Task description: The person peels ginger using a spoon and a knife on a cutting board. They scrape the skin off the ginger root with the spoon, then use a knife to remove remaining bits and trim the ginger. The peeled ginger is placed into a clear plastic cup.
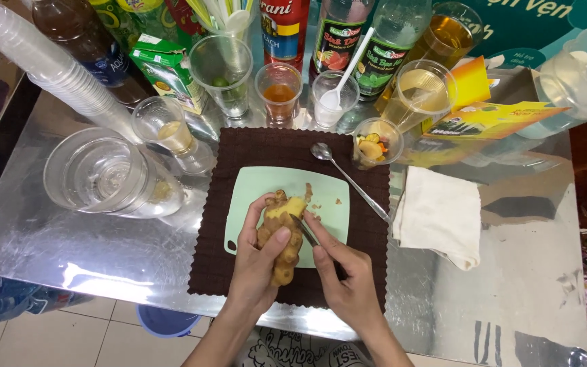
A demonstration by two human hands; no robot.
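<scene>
Left hand: the left hand point(258, 261) is wrapped around a piece of ginger root point(281, 231), thumb on top and fingers curled under it, gripping it firmly.
Right hand: the right hand point(346, 282) is closed around a small knife point(305, 231), forefinger stretched along it; the blade lies against the ginger's peeled upper end.
Hands together: they sit close side by side, nearly touching at the ginger.
Ginger: held just over the near half of the cutting board, knobby and tan below, pale yellow where the skin is off at the top.
Cutting board: a pale green cutting board point(334, 197) with small scraps of peel point(321, 204) on it, lying on a dark brown mat point(225, 224).
Spoon: a metal spoon point(348, 178) rests slanted across the mat's far right corner, bowl away from the person.
Cloth: a folded white cloth point(439, 214) lies right of the mat.
Table: a shiny metal table point(69, 238) carries everything.
Far side: a row of plastic cups point(278, 92), some with liquid, one small cup with fruit pieces point(375, 146), and syrup bottles point(338, 37) behind them.
Left side: a large clear cup point(100, 170) and a long stack of cups point(56, 68) lying on its side.
</scene>
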